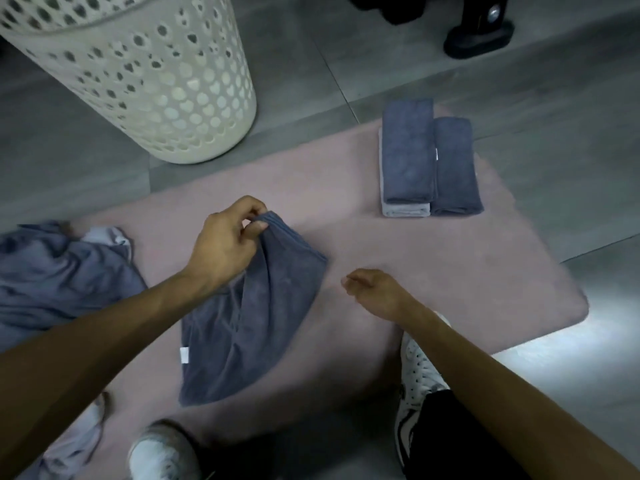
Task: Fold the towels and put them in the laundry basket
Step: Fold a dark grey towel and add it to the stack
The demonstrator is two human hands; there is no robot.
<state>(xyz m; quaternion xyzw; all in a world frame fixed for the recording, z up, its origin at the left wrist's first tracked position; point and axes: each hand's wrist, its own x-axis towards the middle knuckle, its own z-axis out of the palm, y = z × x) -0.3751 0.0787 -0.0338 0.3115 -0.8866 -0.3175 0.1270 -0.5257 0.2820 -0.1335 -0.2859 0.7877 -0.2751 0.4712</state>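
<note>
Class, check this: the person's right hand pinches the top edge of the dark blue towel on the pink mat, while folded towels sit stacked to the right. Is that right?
Not quite. The head view shows the left hand pinching the dark blue towel on the pink mat; the right hand holds nothing. The folded towels do sit stacked to the right.

From my feed it's a grey tiled floor (346, 57) with thin grout lines, and a pale pink mat (433, 271) laid over it. Black furniture feet (478, 36) sit up top right. Bright light glares off the tiles lower right, the rest's pretty dim.
</note>
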